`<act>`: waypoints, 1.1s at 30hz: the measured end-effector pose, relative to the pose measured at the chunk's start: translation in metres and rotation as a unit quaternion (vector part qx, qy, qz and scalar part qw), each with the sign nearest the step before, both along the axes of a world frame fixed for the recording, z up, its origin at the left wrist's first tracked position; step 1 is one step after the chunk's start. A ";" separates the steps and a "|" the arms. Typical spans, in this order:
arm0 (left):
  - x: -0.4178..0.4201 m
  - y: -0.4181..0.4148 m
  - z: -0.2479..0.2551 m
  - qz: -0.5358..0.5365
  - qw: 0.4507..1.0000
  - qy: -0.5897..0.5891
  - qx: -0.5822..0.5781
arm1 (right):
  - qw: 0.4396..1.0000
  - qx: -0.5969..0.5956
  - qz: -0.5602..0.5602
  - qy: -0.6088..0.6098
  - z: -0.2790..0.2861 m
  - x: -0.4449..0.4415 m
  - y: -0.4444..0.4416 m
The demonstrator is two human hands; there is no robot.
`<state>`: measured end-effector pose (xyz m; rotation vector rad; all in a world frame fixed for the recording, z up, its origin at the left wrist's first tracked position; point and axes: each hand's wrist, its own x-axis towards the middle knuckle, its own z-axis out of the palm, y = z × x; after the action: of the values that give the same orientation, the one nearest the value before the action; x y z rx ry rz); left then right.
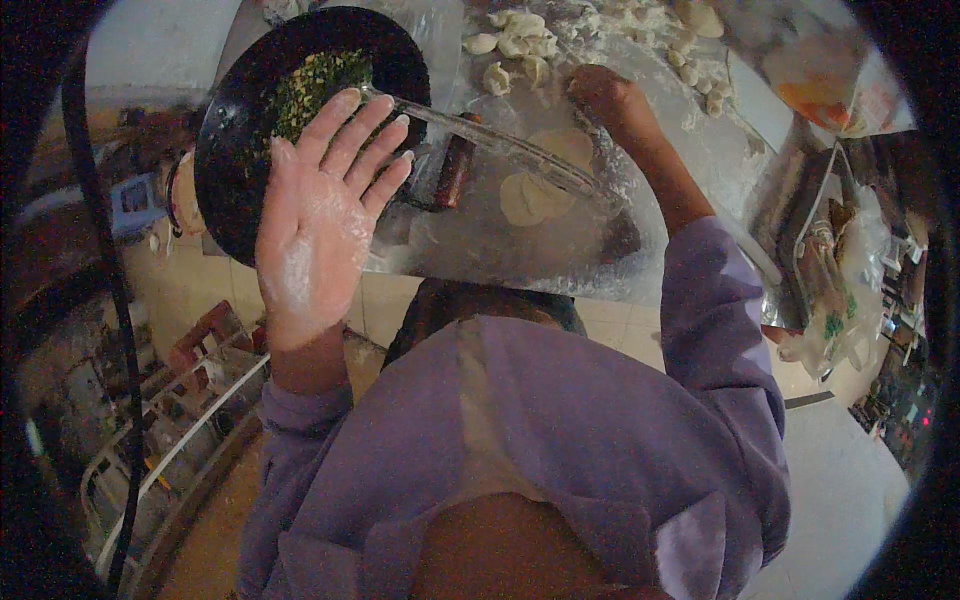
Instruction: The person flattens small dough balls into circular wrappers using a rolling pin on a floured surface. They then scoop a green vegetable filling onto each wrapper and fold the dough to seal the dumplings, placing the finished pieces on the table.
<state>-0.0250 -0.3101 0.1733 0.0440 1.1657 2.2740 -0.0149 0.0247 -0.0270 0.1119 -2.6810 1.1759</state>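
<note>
My left hand (322, 217) is raised palm up, flour-dusted, fingers apart and holding nothing, in front of a black pan (232, 150) with chopped green filling (319, 82). My right hand (604, 97) is curled over the floured work surface; whether it holds anything is hidden. Left of it lie folded dumplings (521, 37). Nearer me are flat dough wrappers (532, 199). A long clear handle (487, 139) reaches from the pan across the surface, over the wrappers. Beneath it is a short brown wooden cylinder (455, 169), perhaps a rolling pin's part.
Small dough pieces (686, 67) lie in flour at the back right. Plastic bags (844, 300) hang or stand at the right. A white wire rack (195, 420) stands low at the left, and a dark cable (112, 262) runs down the left side.
</note>
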 end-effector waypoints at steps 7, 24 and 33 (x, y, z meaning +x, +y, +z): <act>-0.002 0.003 -0.004 -0.018 1.000 0.013 0.002 | 0.981 0.133 -0.081 0.113 0.012 0.006 -0.006; 0.006 0.001 -0.020 -0.055 0.998 0.037 -0.019 | 0.953 0.207 0.005 -0.221 0.046 0.036 -0.028; -0.033 0.026 -0.035 -0.063 0.977 0.181 -0.095 | 0.987 0.155 0.038 0.001 0.155 0.040 -0.036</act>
<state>-0.0581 -0.2845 0.1386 0.4614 1.5145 2.0860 0.0252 -0.0116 0.1285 0.2665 -2.8604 0.7654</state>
